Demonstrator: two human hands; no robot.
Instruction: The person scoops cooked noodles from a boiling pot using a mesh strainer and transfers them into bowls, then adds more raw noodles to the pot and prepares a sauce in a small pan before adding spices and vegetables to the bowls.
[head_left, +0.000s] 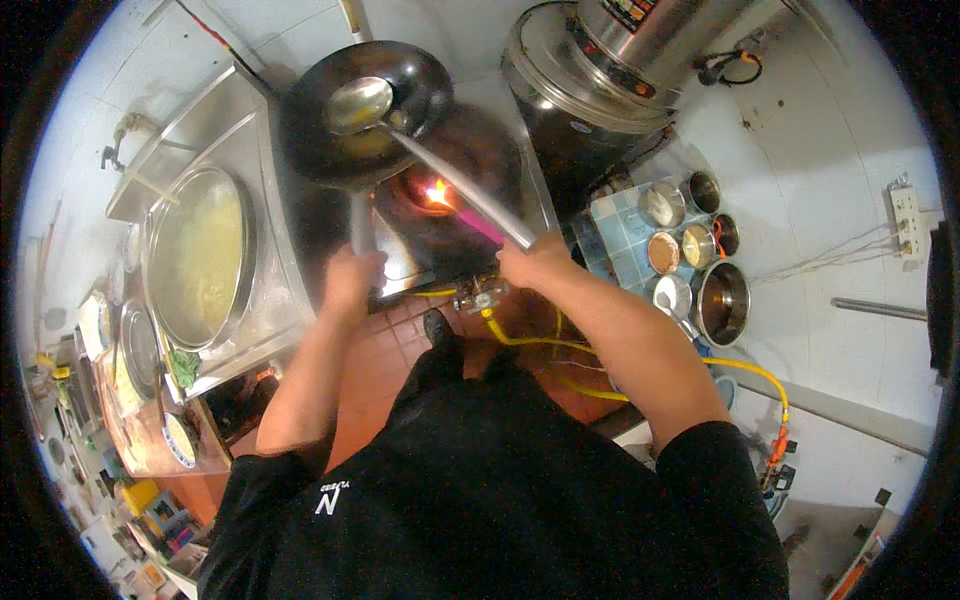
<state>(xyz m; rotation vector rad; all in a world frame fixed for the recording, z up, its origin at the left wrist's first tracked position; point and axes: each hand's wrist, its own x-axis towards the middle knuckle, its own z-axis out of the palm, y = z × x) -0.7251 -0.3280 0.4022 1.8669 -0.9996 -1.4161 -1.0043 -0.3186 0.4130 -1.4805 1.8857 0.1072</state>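
Observation:
My left hand (351, 283) grips the handle of a dark wok (420, 75), which is raised off the burner at the upper left of the stove. A metal ladle (457, 184) is held by its long handle in my right hand (531, 262). The ladle's bowl rests in or just over the wok, with some yellowish liquid in it. Below and right of the wok, an orange flame (439, 195) burns in the gas burner. What lies in the wok is mostly hidden behind the ladle.
A wide pan of cloudy yellowish liquid (199, 259) sits on the steel counter at left. Several seasoning bowls stand on a blue-tiled shelf (611, 225) at right, beside a steel pot (722, 304). A large lidded vessel (592, 82) stands behind. A yellow gas hose (540, 340) runs below the stove.

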